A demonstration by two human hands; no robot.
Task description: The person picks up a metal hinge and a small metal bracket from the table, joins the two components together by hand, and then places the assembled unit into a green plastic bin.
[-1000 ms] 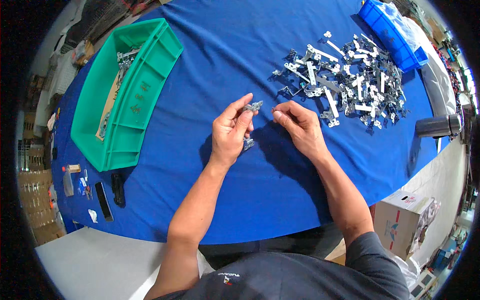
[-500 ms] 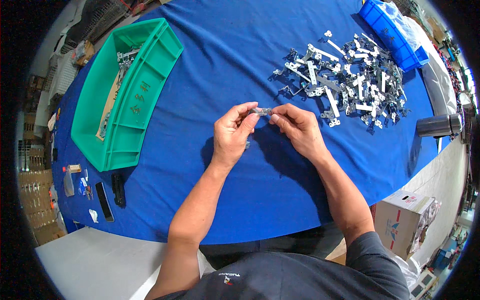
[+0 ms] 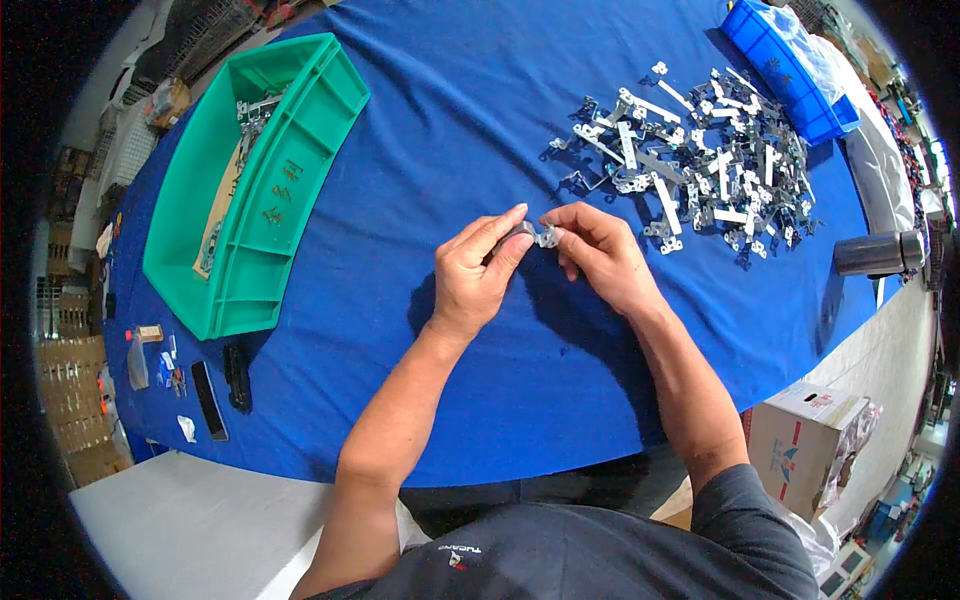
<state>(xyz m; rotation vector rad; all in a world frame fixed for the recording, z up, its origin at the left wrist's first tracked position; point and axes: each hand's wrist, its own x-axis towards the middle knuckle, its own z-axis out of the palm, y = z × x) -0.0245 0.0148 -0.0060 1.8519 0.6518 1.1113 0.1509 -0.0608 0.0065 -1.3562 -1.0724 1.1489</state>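
A small metal bracket [image 3: 546, 238] is held between my two hands above the blue cloth. My left hand [image 3: 474, 270] pinches its left end between thumb and fingers, covering much of it. The fingertips of my right hand [image 3: 603, 255] are closed on the other end, by a pale part with holes. To the right and farther off lies a heap of silver and dark metal brackets [image 3: 722, 170], loose and tangled.
A green plastic bin [image 3: 262, 250] with metal parts and cardboard inside stands at the left. A blue crate [image 3: 790, 85] with clear plastic sits at the far right, a dark metal cup [image 3: 868, 254] at the right edge. A phone [image 3: 209, 400] lies near left.
The metal bracket has turned between my fingers, and more of its pale end shows. My left hand has shifted slightly to the right. Both hands still grip it.
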